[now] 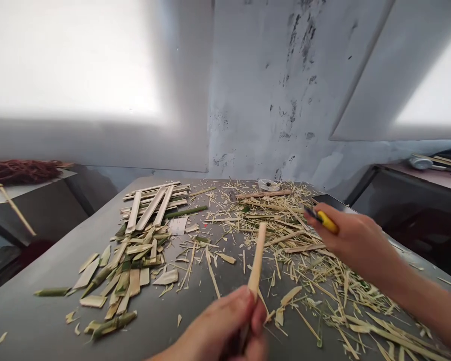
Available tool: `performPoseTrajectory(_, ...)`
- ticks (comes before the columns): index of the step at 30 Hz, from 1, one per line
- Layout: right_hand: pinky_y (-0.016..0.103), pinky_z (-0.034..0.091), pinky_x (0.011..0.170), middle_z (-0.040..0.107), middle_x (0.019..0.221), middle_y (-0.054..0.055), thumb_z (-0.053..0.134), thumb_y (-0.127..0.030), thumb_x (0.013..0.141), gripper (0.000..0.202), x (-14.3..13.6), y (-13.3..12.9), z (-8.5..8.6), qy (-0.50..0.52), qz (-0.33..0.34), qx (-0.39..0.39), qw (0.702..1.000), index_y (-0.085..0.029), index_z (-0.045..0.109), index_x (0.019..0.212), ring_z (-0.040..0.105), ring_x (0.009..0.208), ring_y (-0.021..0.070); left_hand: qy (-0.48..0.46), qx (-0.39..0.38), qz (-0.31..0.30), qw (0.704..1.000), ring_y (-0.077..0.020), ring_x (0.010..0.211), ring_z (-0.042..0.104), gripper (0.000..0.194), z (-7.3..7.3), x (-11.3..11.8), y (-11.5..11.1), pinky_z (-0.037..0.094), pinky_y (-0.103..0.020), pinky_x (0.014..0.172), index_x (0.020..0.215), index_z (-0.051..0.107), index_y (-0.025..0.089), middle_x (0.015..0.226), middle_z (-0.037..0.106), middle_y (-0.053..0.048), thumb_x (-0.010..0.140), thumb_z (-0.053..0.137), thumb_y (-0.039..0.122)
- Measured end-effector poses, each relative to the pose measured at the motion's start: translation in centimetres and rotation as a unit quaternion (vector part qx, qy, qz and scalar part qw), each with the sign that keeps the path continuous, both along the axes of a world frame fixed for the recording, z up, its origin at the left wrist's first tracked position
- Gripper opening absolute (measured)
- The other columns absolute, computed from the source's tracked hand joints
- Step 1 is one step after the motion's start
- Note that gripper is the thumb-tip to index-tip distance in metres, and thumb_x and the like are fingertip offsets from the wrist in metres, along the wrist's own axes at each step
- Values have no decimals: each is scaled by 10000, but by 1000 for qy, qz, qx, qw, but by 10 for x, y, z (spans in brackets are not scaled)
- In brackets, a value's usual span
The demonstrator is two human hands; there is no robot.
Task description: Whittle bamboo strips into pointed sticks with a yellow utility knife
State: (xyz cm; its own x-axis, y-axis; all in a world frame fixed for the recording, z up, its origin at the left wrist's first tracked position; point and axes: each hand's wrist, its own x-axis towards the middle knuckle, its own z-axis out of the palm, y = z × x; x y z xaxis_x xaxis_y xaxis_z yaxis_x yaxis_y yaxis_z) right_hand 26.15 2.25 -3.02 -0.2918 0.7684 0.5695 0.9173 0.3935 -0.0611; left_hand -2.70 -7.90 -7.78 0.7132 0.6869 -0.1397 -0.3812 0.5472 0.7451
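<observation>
Pale, scuffed wall (263,100) backs a grey bench (154,323) strewn with split bamboo, where a person works bare-handed. At the near middle, the left hand (225,321) has its fingers closed around the lower end of a slim bamboo stick (258,255), whose long axis runs from near to far, leaning slightly right, its free end pointing away from the fingers. To the right, the right hand (355,238) grips what appears to be a yellow-and-black cutter knife (326,221), fingers wrapped about its handle. Its dark tip points left and far, roughly level with the stick's free end — apart from it, with open space between. The left hand is the one on the stick; the right touches only the tool.

Smooth and cream-coloured, the stick contrasts with the stringy, curled shavings (342,288) matted across the bench's right side. At far left lie flat, straight-edged bamboo strips (150,208), some laid crosswise; nearer, a loose heap of short bamboo offcuts (131,273) mixes green rind with pale inner faces — beside a small white paper (178,226).
</observation>
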Motion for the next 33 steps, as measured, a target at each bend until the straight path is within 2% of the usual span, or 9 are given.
performPoseTrajectory(4, 265, 351, 550, 664, 666, -27, 490, -187, 958, 161, -37, -43, -8, -2, 193, -32, 981, -230, 642, 989, 598, 549, 133, 18, -36, 13, 999, -73, 424, 123, 458, 30, -9, 7, 93, -218, 428, 819, 493, 246, 487, 268, 121, 900, 668, 661)
performPoseTrajectory(7, 282, 346, 561, 685, 669, -4, 454, -164, 961, 205, -61, -55, -17, -29, 220, -17, 975, -217, 652, 943, 631, 572, 139, 20, -21, 6, 1000, -85, 429, 111, 450, 36, -10, 4, 82, -230, 440, 827, 489, 252, 478, 270, 122, 910, 655, 661)
performPoseTrajectory(10, 287, 330, 562, 682, 653, 22, 456, -220, 956, 221, -60, -32, -20, -62, 117, -23, 991, -215, 676, 935, 624, 557, 160, 4, 5, -3, 1000, -91, 407, 168, 492, 19, 0, -4, 115, -235, 424, 784, 499, 254, 456, 312, 110, 878, 662, 709)
performPoseTrajectory(14, 294, 219, 503, 585, 526, 56, 445, -288, 969, 277, -26, 19, -7, -58, -79, -26, 995, -183, 675, 855, 508, 439, 196, 21, 43, -53, 997, -122, 449, 297, 562, -8, 13, -13, 205, -250, 426, 703, 537, 260, 499, 408, 62, 739, 754, 778)
performPoseTrajectory(17, 290, 246, 524, 603, 575, 45, 460, -402, 1016, 305, -10, 27, 4, -31, -108, -3, 994, -191, 675, 963, 523, 484, 202, 24, 33, -11, 999, -99, 465, 261, 571, -3, 9, -10, 170, -237, 445, 718, 553, 239, 524, 400, 65, 745, 756, 772)
performPoseTrajectory(22, 273, 347, 566, 641, 653, -18, 518, -297, 994, 146, -32, -14, -2, 33, 126, -36, 991, -226, 644, 974, 554, 546, 147, 24, -68, 23, 997, -70, 431, 86, 417, 31, -12, 5, 84, -208, 437, 847, 489, 255, 508, 260, 129, 907, 699, 610)
performPoseTrajectory(27, 267, 372, 601, 702, 720, -9, 487, -171, 977, 160, -57, -34, -20, -18, 252, -23, 967, -210, 634, 928, 643, 611, 132, 22, -35, 7, 999, -69, 392, 114, 431, 25, -9, 3, 61, -213, 408, 845, 471, 260, 486, 283, 131, 929, 649, 643)
performPoseTrajectory(29, 271, 346, 578, 685, 675, -5, 477, -184, 981, 180, -58, -30, -24, -47, 221, -13, 974, -205, 639, 905, 619, 569, 132, 2, -9, -3, 1000, -71, 375, 157, 435, 18, -3, 0, 62, -224, 399, 819, 483, 251, 456, 316, 122, 942, 627, 643)
performPoseTrajectory(33, 287, 257, 538, 682, 647, 27, 506, -203, 890, 207, -56, -17, -26, -106, 33, -36, 993, -205, 686, 992, 593, 537, 174, -48, -25, -32, 998, -66, 375, 102, 407, 18, 2, -1, 79, -226, 414, 829, 478, 253, 449, 308, 132, 956, 623, 611)
